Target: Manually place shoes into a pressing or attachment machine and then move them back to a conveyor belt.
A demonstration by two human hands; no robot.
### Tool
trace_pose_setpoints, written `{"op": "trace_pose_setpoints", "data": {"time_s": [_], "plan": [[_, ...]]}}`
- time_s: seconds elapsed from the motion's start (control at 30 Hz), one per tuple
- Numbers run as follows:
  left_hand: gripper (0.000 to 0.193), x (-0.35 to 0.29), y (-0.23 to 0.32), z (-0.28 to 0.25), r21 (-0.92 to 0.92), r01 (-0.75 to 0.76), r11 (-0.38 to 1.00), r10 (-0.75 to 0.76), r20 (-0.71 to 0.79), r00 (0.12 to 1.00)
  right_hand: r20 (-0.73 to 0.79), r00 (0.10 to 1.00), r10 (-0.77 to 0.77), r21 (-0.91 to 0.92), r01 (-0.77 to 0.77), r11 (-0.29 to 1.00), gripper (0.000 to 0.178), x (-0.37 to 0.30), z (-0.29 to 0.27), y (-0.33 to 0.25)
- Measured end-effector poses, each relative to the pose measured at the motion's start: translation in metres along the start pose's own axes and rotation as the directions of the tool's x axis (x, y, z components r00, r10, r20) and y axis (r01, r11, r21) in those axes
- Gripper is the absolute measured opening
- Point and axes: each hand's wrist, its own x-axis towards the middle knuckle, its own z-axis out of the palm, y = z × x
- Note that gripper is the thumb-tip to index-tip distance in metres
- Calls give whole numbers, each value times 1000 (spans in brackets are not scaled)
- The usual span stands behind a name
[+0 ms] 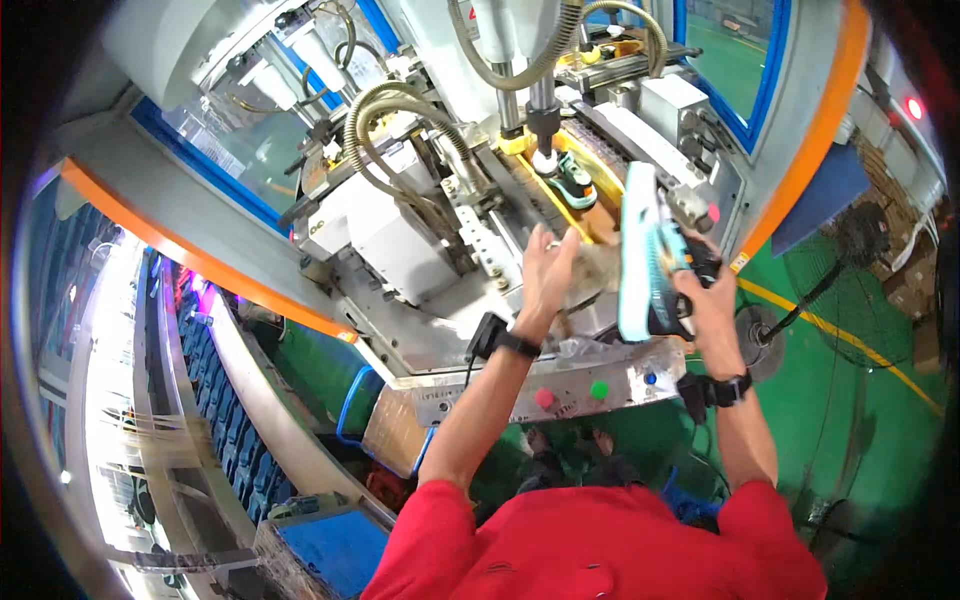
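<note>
My right hand [712, 305] grips a shoe [642, 262] with a thick pale turquoise sole and a dark upper, holding it tilted up on its side over the front right of the press. My left hand [548, 272] is raised with its fingers apart and nothing in it, left of that shoe. Beyond both hands a second shoe [572, 182], black and turquoise, sits in the yellow-walled bay [604, 186] of the machine. A dark press rod [543, 122] comes down at this shoe's far end. Black straps with small devices are on both my wrists.
The machine's front panel [480, 402] carries pink, green [599, 390] and blue buttons. Metal clamp blocks [400, 225] and ribbed hoses [385, 100] crowd the bay's left. A standing fan [840, 290] is on the green floor at right; a conveyor [215, 370] runs along the left.
</note>
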Motion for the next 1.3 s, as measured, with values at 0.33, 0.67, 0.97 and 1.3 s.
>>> {"op": "trace_pose_setpoints", "data": {"time_s": [0.33,0.67,0.97,1.3], "plan": [[79,192,-79,27,515,244,822,-54,-357,933,-225,969,-105,-441,-5,897,54,41,-15,-14],[27,75,-28,-123,-634,371,679,-371,140,918,154,978,144,-876,67,478,63,223,172,-19],[57,-183,58,-255,-501,255,827,-402,-210,891,303,951,61,-896,262,358,43,224,330,189],[46,-338,24,-236,-604,25,796,-554,-713,429,722,683,-110,-484,612,625,35,38,311,83]]}}
